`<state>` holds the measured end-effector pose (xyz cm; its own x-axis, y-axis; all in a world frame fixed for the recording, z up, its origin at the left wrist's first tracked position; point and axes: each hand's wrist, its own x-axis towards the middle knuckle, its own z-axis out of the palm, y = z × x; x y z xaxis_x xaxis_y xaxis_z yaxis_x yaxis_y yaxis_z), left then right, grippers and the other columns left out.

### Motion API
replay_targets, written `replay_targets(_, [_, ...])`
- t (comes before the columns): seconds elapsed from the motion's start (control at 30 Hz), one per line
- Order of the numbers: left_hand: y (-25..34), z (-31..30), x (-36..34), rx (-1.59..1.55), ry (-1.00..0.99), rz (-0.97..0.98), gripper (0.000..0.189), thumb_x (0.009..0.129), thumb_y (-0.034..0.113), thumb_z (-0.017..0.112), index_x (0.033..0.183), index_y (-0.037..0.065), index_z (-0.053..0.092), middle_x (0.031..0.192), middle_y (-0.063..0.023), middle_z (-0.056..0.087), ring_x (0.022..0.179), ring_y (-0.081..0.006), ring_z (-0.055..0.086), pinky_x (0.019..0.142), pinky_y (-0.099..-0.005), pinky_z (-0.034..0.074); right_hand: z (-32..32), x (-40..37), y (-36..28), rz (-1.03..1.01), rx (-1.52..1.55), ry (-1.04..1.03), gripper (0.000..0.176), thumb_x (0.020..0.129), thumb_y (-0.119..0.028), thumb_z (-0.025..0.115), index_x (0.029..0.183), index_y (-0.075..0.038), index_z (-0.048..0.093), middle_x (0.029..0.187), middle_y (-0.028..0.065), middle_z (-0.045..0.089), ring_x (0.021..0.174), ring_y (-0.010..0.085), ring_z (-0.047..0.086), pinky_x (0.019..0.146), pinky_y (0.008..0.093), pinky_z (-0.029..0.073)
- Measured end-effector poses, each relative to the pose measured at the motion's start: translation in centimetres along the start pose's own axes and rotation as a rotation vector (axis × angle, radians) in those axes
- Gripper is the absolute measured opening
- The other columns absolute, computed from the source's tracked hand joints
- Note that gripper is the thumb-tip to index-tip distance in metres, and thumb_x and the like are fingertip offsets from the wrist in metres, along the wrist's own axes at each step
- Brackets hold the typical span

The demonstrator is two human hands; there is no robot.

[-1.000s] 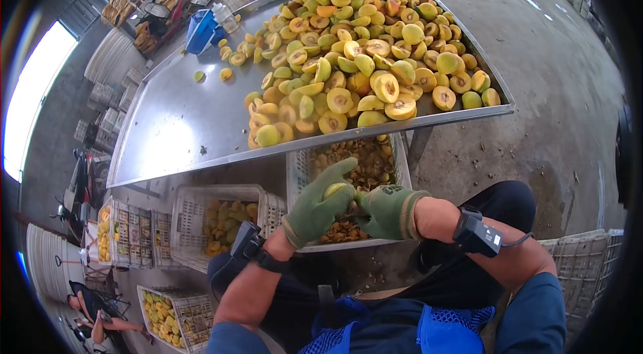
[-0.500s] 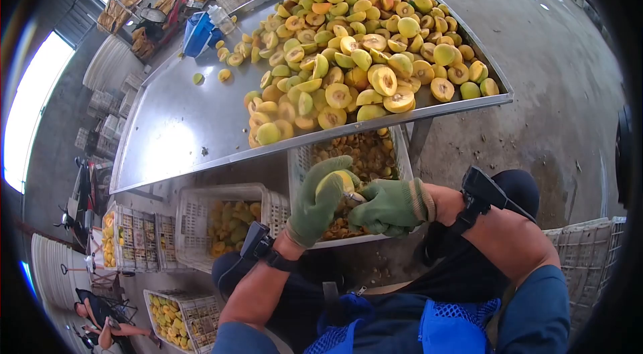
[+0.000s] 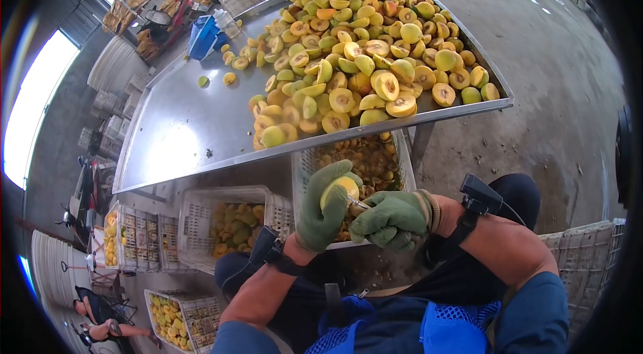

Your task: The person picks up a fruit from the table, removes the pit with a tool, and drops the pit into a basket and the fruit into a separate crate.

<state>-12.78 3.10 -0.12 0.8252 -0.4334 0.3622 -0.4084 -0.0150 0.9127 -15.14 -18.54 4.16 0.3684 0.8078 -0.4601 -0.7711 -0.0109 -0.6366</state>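
Note:
My left hand (image 3: 317,213), in a green work glove, is closed around a halved yellow peach (image 3: 343,190), its cut side turned toward my right hand. In the matching glove, my right hand (image 3: 394,219) grips a thin metal tool (image 3: 358,203) whose tip is at the peach; the handle is hidden in my fist. Below both hands stands a white crate (image 3: 406,160) holding brownish peach pits and scraps. In front, a metal table (image 3: 167,133) carries a large heap of halved peaches (image 3: 375,52), many showing pits.
Left of my knees is a white crate (image 3: 191,220) of peach pieces, with more filled crates (image 3: 201,320) farther left. A blue container (image 3: 203,38) and a clear bottle (image 3: 226,22) stand on the table's far left. Another person (image 3: 100,317) sits at lower left; stacked crates (image 3: 589,253) are right.
My right hand has drawn back slightly to the right and down, so the tool's metal shaft shows more. My left hand still holds the peach, tilted a little differently.

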Motion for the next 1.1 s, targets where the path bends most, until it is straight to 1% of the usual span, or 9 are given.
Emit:
replay_targets(0.2, [0.8,0.5,0.0,-0.284,-0.047,-0.111,0.042,0.108,0.021,0.052,0.144,-0.001,0.047,0.122,-0.0131,0.064,0.109,-0.0182,0.063,0.097,-0.0341,0.052,-1.7,0.4,1.1,0.003,0.287,-0.304,0.018,0.098,-0.026,0.062,0.094,-0.009,0.063,0.057,-0.006,0.044,0.039,0.007,0.037,0.035,0.0251,0.029])
replay_targets(0.3, [0.9,0.4,0.1,-0.254,-0.025,-0.161,0.042,0.109,0.023,0.051,0.143,0.0,0.048,0.121,-0.0132,0.064,0.108,-0.0177,0.063,0.096,-0.0337,0.052,1.4,-0.5,-0.4,-0.033,-0.076,0.053,0.019,0.099,-0.026,0.059,0.097,-0.008,0.062,0.056,-0.0065,0.042,0.038,0.0062,0.036,0.034,0.0243,0.028])
replay_targets(0.4, [0.9,0.3,0.1,-0.279,-0.068,-0.23,0.042,0.11,0.025,0.049,0.143,-0.001,0.048,0.119,-0.0128,0.065,0.107,-0.0174,0.063,0.095,-0.0334,0.052,1.5,-0.7,0.0,-0.047,-0.122,0.085,0.02,0.101,-0.026,0.057,0.101,-0.007,0.061,0.056,-0.0066,0.04,0.038,0.0057,0.036,0.033,0.0237,0.028])
replay_targets(0.5, [1.7,0.5,0.4,-0.317,-0.078,-0.204,0.043,0.11,0.026,0.049,0.143,-0.001,0.048,0.117,-0.0124,0.066,0.106,-0.0173,0.064,0.095,-0.0329,0.053,-1.1,0.1,1.4,-0.013,0.208,-0.233,0.021,0.102,-0.026,0.057,0.106,-0.006,0.062,0.057,-0.0068,0.042,0.038,0.0054,0.036,0.032,0.0237,0.027])
replay_targets(0.7, [2.0,0.6,0.7,-0.333,-0.08,-0.244,0.044,0.109,0.028,0.051,0.142,-0.001,0.049,0.119,-0.0125,0.065,0.106,-0.0174,0.064,0.095,-0.0332,0.052,-1.3,0.2,1.9,-0.072,0.262,-0.286,0.018,0.104,-0.026,0.056,0.101,-0.009,0.061,0.056,-0.0086,0.041,0.037,0.0044,0.036,0.032,0.0235,0.027])
replay_targets(0.87, [1.9,0.3,0.1,-0.038,-0.044,0.014,0.061,0.106,0.051,0.052,0.141,0.002,0.05,0.123,-0.0151,0.066,0.107,-0.0209,0.066,0.094,-0.0369,0.055,-2.0,1.5,2.7,0.038,0.397,-0.383,0.02,0.103,-0.025,0.057,0.088,-0.014,0.06,0.057,-0.0094,0.04,0.038,0.0043,0.037,0.033,0.0222,0.027])
replay_targets(0.9, [1.4,0.2,0.1,0.036,-0.007,-0.009,0.061,0.105,0.054,0.051,0.14,0.003,0.051,0.128,-0.0149,0.064,0.11,-0.0211,0.066,0.097,-0.0373,0.054,-1.9,2.2,3.4,-0.318,-0.003,-0.24,0.022,0.103,-0.025,0.057,0.084,-0.015,0.058,0.056,-0.0095,0.039,0.038,0.0042,0.036,0.033,0.0219,0.027])
replay_targets(0.97, [1.7,-0.3,-0.1,0.027,-0.063,-0.075,0.063,0.106,0.055,0.049,0.139,0.002,0.052,0.135,-0.0127,0.06,0.11,-0.0199,0.064,0.095,-0.0359,0.053,-1.9,3.5,4.0,-0.541,-0.376,-0.174,0.025,0.102,-0.024,0.056,0.078,-0.017,0.055,0.055,-0.0093,0.038,0.038,0.0042,0.037,0.034,0.022,0.028])
replay_targets(1.1, [0.5,0.3,-0.7,-0.106,0.063,0.022,0.072,0.1,0.057,0.059,0.143,0.0,0.048,0.114,-0.0122,0.067,0.099,-0.0197,0.066,0.089,-0.0353,0.055,-1.4,1.6,2.6,-0.14,0.143,-0.434,0.024,0.096,-0.018,0.058,0.072,-0.017,0.055,0.054,-0.0072,0.041,0.038,0.0067,0.039,0.034,0.0246,0.032])
